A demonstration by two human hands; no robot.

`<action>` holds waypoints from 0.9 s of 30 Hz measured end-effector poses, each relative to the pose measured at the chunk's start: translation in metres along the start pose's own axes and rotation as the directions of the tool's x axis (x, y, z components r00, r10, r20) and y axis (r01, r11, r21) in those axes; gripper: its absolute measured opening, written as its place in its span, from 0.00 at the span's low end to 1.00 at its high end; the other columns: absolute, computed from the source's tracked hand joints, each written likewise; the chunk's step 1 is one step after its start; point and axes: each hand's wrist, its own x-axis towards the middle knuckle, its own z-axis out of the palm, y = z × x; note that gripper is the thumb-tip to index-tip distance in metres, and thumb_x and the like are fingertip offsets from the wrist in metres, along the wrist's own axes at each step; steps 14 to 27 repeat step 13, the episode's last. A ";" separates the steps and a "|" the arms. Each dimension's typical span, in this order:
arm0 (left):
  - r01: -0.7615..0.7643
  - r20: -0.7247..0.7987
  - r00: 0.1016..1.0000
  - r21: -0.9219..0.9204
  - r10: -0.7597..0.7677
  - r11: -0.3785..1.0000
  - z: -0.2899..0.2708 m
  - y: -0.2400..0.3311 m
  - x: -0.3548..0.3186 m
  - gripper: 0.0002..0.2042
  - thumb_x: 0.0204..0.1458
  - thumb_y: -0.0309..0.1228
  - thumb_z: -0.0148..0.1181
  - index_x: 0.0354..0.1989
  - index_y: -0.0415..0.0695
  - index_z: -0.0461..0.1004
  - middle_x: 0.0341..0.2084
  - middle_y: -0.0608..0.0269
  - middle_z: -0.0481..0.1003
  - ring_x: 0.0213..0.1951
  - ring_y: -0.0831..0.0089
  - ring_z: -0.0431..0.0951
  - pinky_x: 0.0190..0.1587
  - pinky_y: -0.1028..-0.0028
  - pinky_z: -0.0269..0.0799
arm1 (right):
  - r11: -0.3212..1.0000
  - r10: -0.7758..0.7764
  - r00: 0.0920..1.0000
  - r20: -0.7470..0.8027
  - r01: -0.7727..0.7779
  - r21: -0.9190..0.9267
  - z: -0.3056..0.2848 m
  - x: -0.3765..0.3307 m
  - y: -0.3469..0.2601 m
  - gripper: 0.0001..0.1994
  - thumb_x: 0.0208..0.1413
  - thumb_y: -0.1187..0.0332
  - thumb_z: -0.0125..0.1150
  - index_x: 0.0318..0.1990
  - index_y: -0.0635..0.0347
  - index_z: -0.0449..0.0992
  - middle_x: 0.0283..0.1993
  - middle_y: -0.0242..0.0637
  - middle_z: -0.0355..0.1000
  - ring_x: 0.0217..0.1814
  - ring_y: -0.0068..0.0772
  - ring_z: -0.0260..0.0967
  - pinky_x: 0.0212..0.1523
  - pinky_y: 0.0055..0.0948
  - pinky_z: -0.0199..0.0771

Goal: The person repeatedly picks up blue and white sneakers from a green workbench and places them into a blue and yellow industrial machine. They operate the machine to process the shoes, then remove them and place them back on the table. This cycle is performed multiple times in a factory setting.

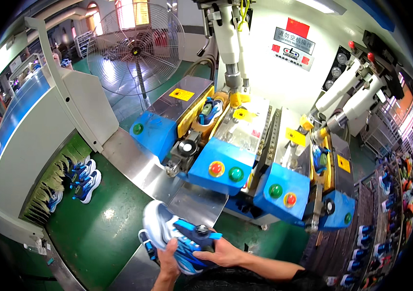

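Observation:
In front of me, low in the view, I hold a blue and white sneaker [177, 242], its pale sole turned up to the left. My left hand [168, 259] grips its side near the sole, thumb on top. My right hand [221, 252] is closed around the opening end, beside a dark round piece [201, 232] set in the shoe. Part of what looks like a second shoe [147, 245] shows left of my left hand, partly hidden. Beyond my hands is a pressing machine; one blue sneaker [210, 110] sits in its left station, another [320, 157] in its right.
Blue control boxes [221, 160] with red and green buttons front the machine. A metal ledge [199, 206] lies just beyond the sneaker. Left, several sneakers [87, 185] stand on a green surface by a fringed opening [46, 186]. A large fan [136, 51] stands behind; shoe racks [386, 194] are right.

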 end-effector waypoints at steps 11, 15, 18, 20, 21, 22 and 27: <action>-0.448 0.451 0.868 0.532 0.207 0.718 0.174 0.001 0.357 0.41 0.56 0.37 0.62 0.69 0.34 0.42 0.65 0.39 0.56 0.69 0.54 0.55 0.68 0.63 0.50 | 0.975 -0.031 0.944 -0.330 0.100 0.196 -0.130 0.038 -0.059 0.33 0.55 0.64 0.64 0.65 0.67 0.60 0.63 0.41 0.63 0.64 0.29 0.57 0.66 0.34 0.54; -0.297 0.378 0.920 0.842 -0.099 0.450 0.218 -0.019 0.463 0.52 0.51 0.51 0.64 0.71 0.38 0.35 0.69 0.37 0.47 0.68 0.45 0.53 0.70 0.61 0.46 | 0.947 -0.169 0.893 -0.416 0.264 0.183 -0.131 0.070 -0.081 0.37 0.53 0.61 0.65 0.68 0.63 0.57 0.65 0.39 0.61 0.66 0.28 0.57 0.65 0.27 0.54; -0.297 0.378 0.920 0.842 -0.099 0.450 0.218 -0.019 0.463 0.52 0.51 0.51 0.64 0.71 0.38 0.35 0.69 0.37 0.47 0.68 0.45 0.53 0.70 0.61 0.46 | 0.947 -0.169 0.893 -0.416 0.264 0.183 -0.131 0.070 -0.081 0.37 0.53 0.61 0.65 0.68 0.63 0.57 0.65 0.39 0.61 0.66 0.28 0.57 0.65 0.27 0.54; -0.297 0.378 0.920 0.842 -0.099 0.450 0.218 -0.019 0.463 0.52 0.51 0.51 0.64 0.71 0.38 0.35 0.69 0.37 0.47 0.68 0.45 0.53 0.70 0.61 0.46 | 0.947 -0.169 0.893 -0.416 0.264 0.183 -0.131 0.070 -0.081 0.37 0.53 0.61 0.65 0.68 0.63 0.57 0.65 0.39 0.61 0.66 0.28 0.57 0.65 0.27 0.54; -0.297 0.378 0.920 0.842 -0.099 0.450 0.218 -0.019 0.463 0.52 0.51 0.51 0.64 0.71 0.38 0.35 0.69 0.37 0.47 0.68 0.45 0.53 0.70 0.61 0.46 | 0.947 -0.169 0.893 -0.416 0.264 0.183 -0.131 0.070 -0.081 0.37 0.53 0.61 0.65 0.68 0.63 0.57 0.65 0.39 0.61 0.66 0.28 0.57 0.65 0.27 0.54; -0.297 0.378 0.920 0.842 -0.099 0.450 0.218 -0.019 0.463 0.52 0.51 0.51 0.64 0.71 0.38 0.35 0.69 0.37 0.47 0.68 0.45 0.53 0.70 0.61 0.46 | 0.947 -0.169 0.893 -0.416 0.264 0.183 -0.131 0.070 -0.081 0.37 0.53 0.61 0.65 0.68 0.63 0.57 0.65 0.39 0.61 0.66 0.28 0.57 0.65 0.27 0.54; -0.297 0.378 0.920 0.842 -0.099 0.450 0.218 -0.019 0.463 0.52 0.51 0.51 0.64 0.71 0.38 0.35 0.69 0.37 0.47 0.68 0.45 0.53 0.70 0.61 0.46 | 0.947 -0.169 0.893 -0.416 0.264 0.183 -0.131 0.070 -0.081 0.37 0.53 0.61 0.65 0.68 0.63 0.57 0.65 0.39 0.61 0.66 0.28 0.57 0.65 0.27 0.54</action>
